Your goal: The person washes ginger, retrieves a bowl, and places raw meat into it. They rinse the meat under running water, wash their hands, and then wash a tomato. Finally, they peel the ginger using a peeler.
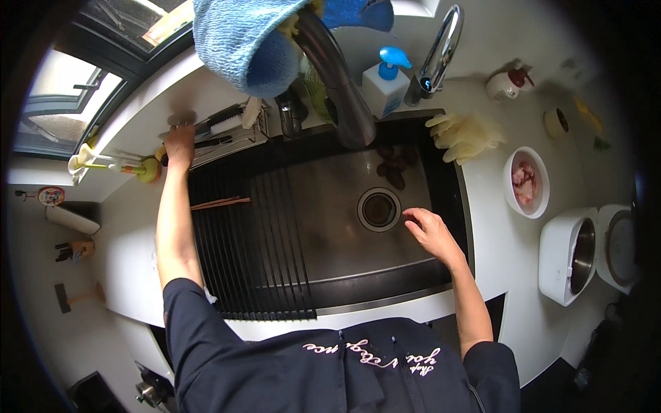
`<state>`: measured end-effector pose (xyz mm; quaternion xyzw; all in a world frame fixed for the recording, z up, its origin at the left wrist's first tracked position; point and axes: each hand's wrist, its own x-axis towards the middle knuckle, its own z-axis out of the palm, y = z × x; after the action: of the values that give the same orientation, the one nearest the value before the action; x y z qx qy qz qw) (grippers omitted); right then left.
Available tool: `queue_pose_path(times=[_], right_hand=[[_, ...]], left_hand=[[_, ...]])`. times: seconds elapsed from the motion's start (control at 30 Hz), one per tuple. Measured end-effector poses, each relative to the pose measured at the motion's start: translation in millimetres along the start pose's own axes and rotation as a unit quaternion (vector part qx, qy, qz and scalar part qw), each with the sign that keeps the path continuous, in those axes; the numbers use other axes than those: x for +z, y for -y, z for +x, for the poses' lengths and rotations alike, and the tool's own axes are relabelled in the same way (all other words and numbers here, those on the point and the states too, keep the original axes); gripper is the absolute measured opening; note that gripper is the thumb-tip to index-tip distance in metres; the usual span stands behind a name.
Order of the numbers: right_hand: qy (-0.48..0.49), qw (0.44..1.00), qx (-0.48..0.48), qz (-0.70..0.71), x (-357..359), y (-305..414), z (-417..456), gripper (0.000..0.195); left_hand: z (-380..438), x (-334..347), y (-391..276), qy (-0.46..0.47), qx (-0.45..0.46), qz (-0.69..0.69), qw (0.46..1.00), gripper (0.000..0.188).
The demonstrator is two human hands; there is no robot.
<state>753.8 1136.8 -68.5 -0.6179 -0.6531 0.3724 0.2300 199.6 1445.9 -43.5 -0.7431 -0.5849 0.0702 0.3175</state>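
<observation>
My left hand (179, 146) reaches to the left end of a wire rack (248, 135) behind the sink, at the dark handle of a utensil; its fingertips are partly hidden, so its hold is unclear. A white-bristled brush (226, 124) lies in that rack. Over the dark sink basin (330, 222), my right hand (426, 232) hovers with bent fingers and nothing in it, just right of the drain (379, 209). Several dark reddish-brown items (395, 178) lie in the basin's back right corner. Wooden chopsticks (221, 203) rest on a black roll-up drying rack (242, 248) across the sink's left part.
A dark faucet (348, 98) arches over the basin, near a hanging blue cloth (242, 46). Behind stand a soap pump bottle (384, 88) and a chrome tap (443, 49). Rubber gloves (465, 137), a bowl of raw meat (525, 183) and an open white rice cooker (568, 255) sit right.
</observation>
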Motion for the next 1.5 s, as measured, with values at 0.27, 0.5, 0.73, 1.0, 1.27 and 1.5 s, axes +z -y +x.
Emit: queue_pose_path(times=[0.27, 0.5, 0.73, 1.0, 1.27, 1.5], right_hand=[[-0.022, 1.000, -0.002, -0.005, 9, -6, 10, 0.021], [0.016, 0.988, 0.070, -0.140, 51, -110, 76, 0.044], [-0.041, 0.961, 0.186, -0.199, 109, -175, 147, 0.056], [-0.103, 0.988, 0.081, -0.084, 114, -179, 141, 0.062], [0.073, 0.673, 0.218, 0.703, 91, -101, 123, 0.052], [0.157, 0.492, 0.190, 0.835, 118, -38, 151, 0.016]], left_hand=[[-15, -31, 0, -0.040, -0.115, -0.119, 0.985, 0.020], [-61, -113, -76, -0.165, -0.101, -0.270, 0.943, 0.021], [-98, -188, -261, -0.109, 0.032, -0.493, 0.863, 0.029], [-77, -112, -454, 0.136, -0.132, -0.675, 0.713, 0.036], [-45, -159, -361, -0.242, -0.317, -0.621, 0.675, 0.039], [-15, -191, -251, -0.208, -0.196, -0.554, 0.782, 0.039]])
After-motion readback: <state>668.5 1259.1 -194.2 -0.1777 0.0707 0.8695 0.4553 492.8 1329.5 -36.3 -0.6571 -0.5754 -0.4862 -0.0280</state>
